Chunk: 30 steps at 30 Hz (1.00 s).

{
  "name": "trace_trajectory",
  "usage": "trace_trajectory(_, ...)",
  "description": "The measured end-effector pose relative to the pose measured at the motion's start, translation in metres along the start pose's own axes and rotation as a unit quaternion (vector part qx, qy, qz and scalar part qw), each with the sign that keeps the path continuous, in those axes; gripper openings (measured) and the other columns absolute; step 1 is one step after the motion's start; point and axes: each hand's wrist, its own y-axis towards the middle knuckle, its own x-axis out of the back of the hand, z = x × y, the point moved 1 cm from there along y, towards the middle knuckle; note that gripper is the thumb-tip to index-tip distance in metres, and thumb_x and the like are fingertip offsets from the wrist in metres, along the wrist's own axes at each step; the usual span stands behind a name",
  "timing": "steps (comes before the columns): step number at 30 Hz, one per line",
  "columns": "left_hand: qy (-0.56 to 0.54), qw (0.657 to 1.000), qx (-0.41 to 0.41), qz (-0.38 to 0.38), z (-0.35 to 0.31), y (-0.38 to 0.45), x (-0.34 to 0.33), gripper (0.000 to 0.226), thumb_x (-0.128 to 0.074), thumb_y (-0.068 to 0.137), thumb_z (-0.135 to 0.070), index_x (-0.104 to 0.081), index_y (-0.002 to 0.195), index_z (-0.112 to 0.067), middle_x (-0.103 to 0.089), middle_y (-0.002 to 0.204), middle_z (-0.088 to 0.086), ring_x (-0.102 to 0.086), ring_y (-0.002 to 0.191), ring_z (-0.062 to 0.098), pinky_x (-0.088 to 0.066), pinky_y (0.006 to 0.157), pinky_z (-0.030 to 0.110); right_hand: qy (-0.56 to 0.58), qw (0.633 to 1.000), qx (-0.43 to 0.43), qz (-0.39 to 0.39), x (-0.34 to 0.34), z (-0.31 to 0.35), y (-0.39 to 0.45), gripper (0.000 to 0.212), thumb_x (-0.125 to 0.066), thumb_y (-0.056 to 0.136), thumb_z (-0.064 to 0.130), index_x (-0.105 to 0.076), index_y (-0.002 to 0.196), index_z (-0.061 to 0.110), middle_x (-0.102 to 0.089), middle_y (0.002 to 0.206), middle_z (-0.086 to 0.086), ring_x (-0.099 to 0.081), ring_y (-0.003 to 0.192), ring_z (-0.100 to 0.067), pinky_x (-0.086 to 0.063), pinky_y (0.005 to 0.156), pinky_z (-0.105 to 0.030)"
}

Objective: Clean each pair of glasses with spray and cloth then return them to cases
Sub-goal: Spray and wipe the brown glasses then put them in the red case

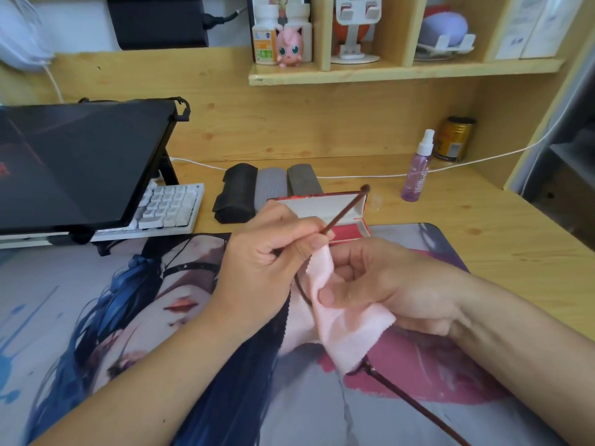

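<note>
Laptop (74,162) sits raised at the far left of the desk (483,226), with a white keyboard (170,207) tucked under its front edge. Just right of that, three closed cases (270,185), one black and two grey, lie side by side against the back. In the middle, above the printed desk mat (96,317), my left hand (267,255) pinches the glasses (341,217) by the frame where one dark red temple arm rises toward the open red case (325,207) behind it. My right hand (380,284) is clenched on the pink cloth (344,326), thumb pressing it over a lens I cannot see; the other temple arm trails out from under the cloth toward me. Farther right, the purple spray bottle (417,172) stands upright, well apart from both hands, with a yellow can (454,140) behind it.
</note>
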Motion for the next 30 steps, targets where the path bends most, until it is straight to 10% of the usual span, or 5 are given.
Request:
trace_trajectory(12,-0.022,0.997,0.07,-0.009,0.003,0.002,-0.016,0.012,-0.067,0.091,-0.03,-0.078,0.088,-0.025,-0.056,0.074,0.009,-0.055,0.073,0.02,-0.043,0.066,0.026,0.098,0.985,0.02,-0.142,-0.007,-0.006,0.006,0.038,-0.08,0.07,0.0,-0.071,0.106,-0.004,-0.073,0.108,-0.025,-0.071,0.097,-0.036,-0.055,0.091,-0.048)
trace_trajectory(20,0.002,0.992,0.078,-0.096,0.0,0.003,-0.006,0.01,-0.067,0.094,-0.022,-0.075,0.098,-0.026,-0.065,0.08,0.004,-0.061,0.079,0.015,-0.048,0.071,0.023,0.088,0.956,0.069,-0.269,0.019,0.0,0.013,0.021,-0.073,0.077,0.004,-0.072,0.096,-0.005,-0.074,0.093,-0.02,-0.07,0.075,-0.026,-0.06,0.072,-0.037)
trace_trajectory(26,0.087,0.969,0.034,-0.229,0.008,0.009,0.034,0.011,-0.061,0.099,-0.024,-0.071,0.101,-0.027,-0.065,0.087,0.011,-0.061,0.085,0.018,-0.051,0.079,0.036,-0.196,0.854,0.149,-0.457,0.079,0.022,-0.01,0.008,-0.069,0.092,0.012,-0.074,0.086,0.015,-0.074,0.078,-0.008,-0.067,0.06,-0.021,-0.055,0.053,-0.039)
trace_trajectory(30,0.132,0.961,-0.014,-0.244,0.014,0.01,0.038,0.013,-0.054,0.104,-0.022,-0.066,0.101,-0.021,-0.06,0.092,0.007,-0.06,0.088,0.029,-0.05,0.08,0.043,-0.359,0.851,0.163,-0.346,0.065,0.022,-0.009,0.03,-0.058,0.095,0.007,-0.062,0.066,0.013,-0.059,0.051,0.003,-0.05,0.047,-0.007,-0.04,0.051,-0.029)
